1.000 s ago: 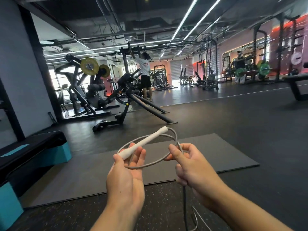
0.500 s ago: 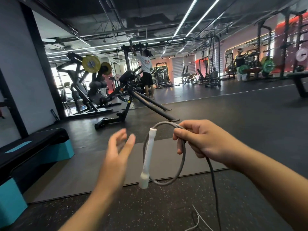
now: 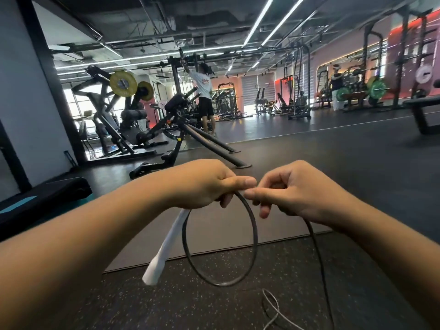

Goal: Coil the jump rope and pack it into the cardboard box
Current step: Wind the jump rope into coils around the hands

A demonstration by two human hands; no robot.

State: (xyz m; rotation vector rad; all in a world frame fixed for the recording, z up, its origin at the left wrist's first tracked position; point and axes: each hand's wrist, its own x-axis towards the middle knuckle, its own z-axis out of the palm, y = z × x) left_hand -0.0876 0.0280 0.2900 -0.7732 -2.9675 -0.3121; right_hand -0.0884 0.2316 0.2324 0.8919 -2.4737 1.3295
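A grey jump rope forms one hanging loop in front of me. Its white handle dangles down to the left of the loop. My left hand is closed on the top of the loop where the handle joins. My right hand pinches the rope right beside it, fingertips nearly touching the left thumb. From the right hand the rope runs down to the floor, where more of it lies slack. No cardboard box is in view.
I stand on speckled rubber floor with a grey mat ahead. A black and teal step platform sits at the left. Gym machines and a bench stand further off, with people exercising in the distance.
My left hand, open half a second ago, has closed on the top of the loop. The hands have come together and the handle now hangs lower left.
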